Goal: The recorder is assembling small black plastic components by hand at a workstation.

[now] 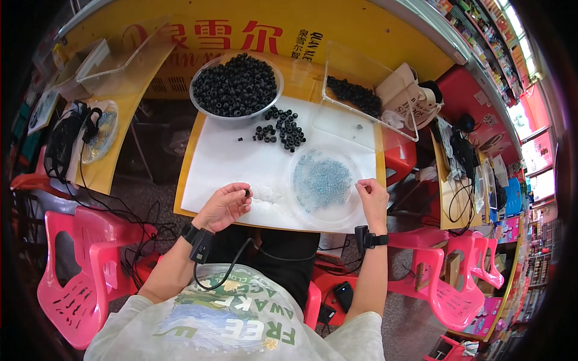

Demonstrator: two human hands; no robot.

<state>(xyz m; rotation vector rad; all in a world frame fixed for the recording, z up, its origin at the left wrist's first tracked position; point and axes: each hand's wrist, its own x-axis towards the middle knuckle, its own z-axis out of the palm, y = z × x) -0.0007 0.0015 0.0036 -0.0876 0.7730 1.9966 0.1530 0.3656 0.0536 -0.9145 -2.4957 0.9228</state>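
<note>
My left hand (224, 207) is above the near edge of the white table top (223, 159), its thumb and fingers closed on a small black bead (247, 193). My right hand (374, 195) is by the right rim of a shallow clear dish (295, 201). Its thumb and forefinger are pinched together; what they hold, if anything, is too small to make out. Tiny pale-blue beads (323, 180) are spread in the dish. Farther back, loose black beads (289, 131) lie in a patch on the white surface, beside a clear round bowl (236, 120) heaped with more of them.
A clear rectangular bin (415, 129) holding dark pieces (352, 95) stands at the back right, near a cream cloth bag (400, 90). Yellow side tables carry cables and trays. Pink chairs (84, 271) flank me. A yellow panel (361, 30) rises behind the table.
</note>
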